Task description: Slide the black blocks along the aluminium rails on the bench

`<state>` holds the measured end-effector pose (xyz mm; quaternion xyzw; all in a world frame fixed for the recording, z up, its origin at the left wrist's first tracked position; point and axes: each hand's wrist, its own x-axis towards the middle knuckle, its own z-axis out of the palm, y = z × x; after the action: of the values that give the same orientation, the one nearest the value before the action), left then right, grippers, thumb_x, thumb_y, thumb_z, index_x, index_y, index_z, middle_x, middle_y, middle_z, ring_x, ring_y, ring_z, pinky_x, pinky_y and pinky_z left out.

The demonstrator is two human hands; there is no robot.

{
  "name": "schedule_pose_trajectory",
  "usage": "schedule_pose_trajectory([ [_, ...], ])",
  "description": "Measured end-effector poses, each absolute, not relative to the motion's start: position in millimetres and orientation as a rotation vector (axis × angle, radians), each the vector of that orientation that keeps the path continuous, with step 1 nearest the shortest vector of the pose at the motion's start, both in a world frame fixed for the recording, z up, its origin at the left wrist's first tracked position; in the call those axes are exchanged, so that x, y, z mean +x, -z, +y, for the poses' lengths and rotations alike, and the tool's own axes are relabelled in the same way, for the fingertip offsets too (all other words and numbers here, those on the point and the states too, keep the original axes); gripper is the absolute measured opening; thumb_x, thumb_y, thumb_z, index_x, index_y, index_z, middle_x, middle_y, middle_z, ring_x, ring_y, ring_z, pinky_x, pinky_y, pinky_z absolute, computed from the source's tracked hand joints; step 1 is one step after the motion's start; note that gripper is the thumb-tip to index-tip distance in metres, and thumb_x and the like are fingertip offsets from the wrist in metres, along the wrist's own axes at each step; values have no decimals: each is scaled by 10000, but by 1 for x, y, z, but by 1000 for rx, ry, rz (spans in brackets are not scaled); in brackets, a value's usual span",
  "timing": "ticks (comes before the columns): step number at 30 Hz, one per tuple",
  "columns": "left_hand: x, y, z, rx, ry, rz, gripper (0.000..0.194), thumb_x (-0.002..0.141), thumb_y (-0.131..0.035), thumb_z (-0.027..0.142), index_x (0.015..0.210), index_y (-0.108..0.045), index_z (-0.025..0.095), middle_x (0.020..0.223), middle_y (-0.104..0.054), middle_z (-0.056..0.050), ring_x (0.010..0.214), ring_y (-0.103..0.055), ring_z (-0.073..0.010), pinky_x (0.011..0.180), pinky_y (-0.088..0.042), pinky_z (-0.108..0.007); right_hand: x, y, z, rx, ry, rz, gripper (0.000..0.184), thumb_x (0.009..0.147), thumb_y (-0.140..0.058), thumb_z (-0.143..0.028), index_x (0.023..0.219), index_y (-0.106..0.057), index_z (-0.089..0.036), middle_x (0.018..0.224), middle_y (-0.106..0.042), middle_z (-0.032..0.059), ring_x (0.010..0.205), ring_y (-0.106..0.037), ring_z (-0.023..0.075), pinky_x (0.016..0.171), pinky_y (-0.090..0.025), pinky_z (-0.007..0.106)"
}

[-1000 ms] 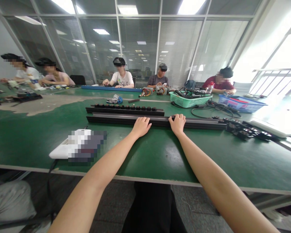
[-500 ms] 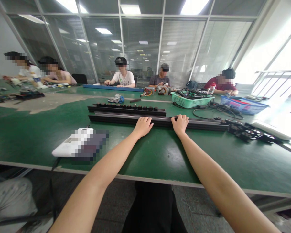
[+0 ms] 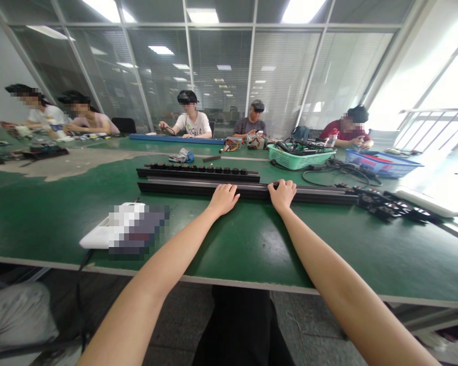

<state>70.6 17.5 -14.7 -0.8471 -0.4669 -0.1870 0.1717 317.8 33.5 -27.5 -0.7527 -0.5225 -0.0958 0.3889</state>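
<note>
A long black metal rail [image 3: 175, 189] lies crosswise on the green table in front of me. Over its middle rests my left hand [image 3: 224, 199], its fingers curled over the top edge. My right hand [image 3: 282, 194] is a short way to the right on the same rail, thumb and fingers closed around a small black part [image 3: 276, 185] at the rail's top. Its exact shape is mostly hidden. Behind lies a shorter black rail [image 3: 198, 176] with a row of several small black parts on it. A heap of similar black parts [image 3: 385, 206] sits by the long rail's right end.
A white device with a blurred dark panel [image 3: 95, 236] lies at left near the table edge [image 3: 252, 285]. Behind are a crumpled glove [image 3: 181, 155], a green basket of cables [image 3: 299, 159] and a blue basket [image 3: 383, 168]. Several people sit across the table.
Both hands stay in place on the rail. Across the table, a person in a white shirt has raised one hand. The view has shifted very slightly.
</note>
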Motion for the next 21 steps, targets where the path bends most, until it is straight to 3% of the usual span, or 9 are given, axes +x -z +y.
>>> schedule_pose_trajectory([
  [14, 71, 13, 16, -2414, 538, -1327, 381, 1083, -446, 361, 1345, -606, 136, 1290, -678, -173, 1218, -620, -312, 1077, -435, -436, 320, -1, 27, -2071, 145, -1447, 404, 957, -535, -381, 1184, -720, -104, 1296, -599, 240, 1209, -520, 359, 917, -459, 424],
  [21, 71, 12, 15, -2413, 538, -1326, 381, 1082, -443, 352, 1342, -610, 129, 1288, -678, -184, 1230, -620, -313, 1083, -438, -446, 357, -12, 43, -2013, 42, -1725, 305, 882, -707, -427, 1019, -774, -162, 1054, -721, 137, 1007, -620, 274, 877, -442, 345],
])
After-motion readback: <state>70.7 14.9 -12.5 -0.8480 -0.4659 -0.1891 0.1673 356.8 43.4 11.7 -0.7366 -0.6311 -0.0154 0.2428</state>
